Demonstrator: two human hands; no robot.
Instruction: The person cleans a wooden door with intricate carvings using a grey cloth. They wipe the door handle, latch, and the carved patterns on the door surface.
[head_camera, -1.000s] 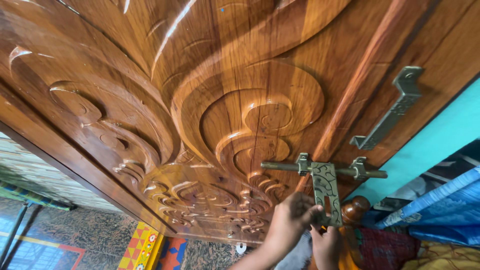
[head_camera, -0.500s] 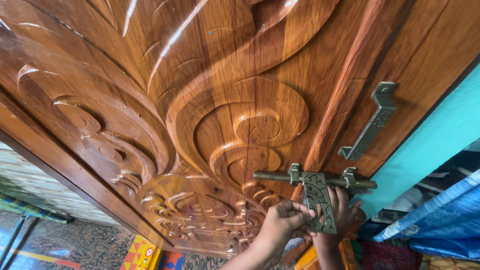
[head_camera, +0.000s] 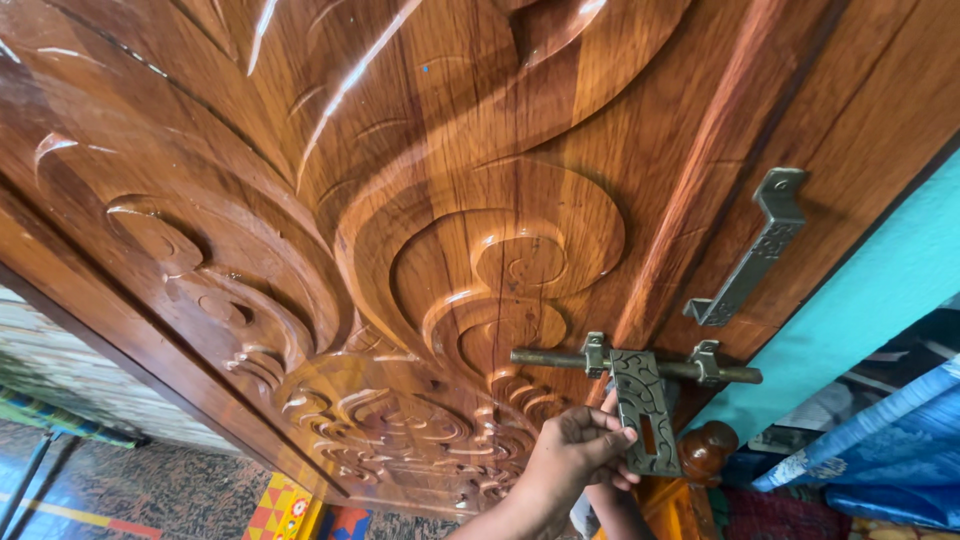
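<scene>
A carved, glossy wooden door fills the view. A brass sliding bolt runs across its lower right, with an ornate hanging hasp plate on it. My left hand pinches the plate's lower left edge between thumb and fingers. My right hand is mostly hidden behind the left hand and the plate. Only a fingertip by the plate and the forearm below show, so its grip cannot be made out.
A brass pull handle is fixed on the door's right stile. A turquoise wall borders the door edge. A turned wooden knob and blue cloth lie lower right. Colourful patterned floor shows below.
My right hand has dropped from behind the hasp plate and is now largely hidden. The wooden knob is uncovered again. My left hand stays on the plate.
</scene>
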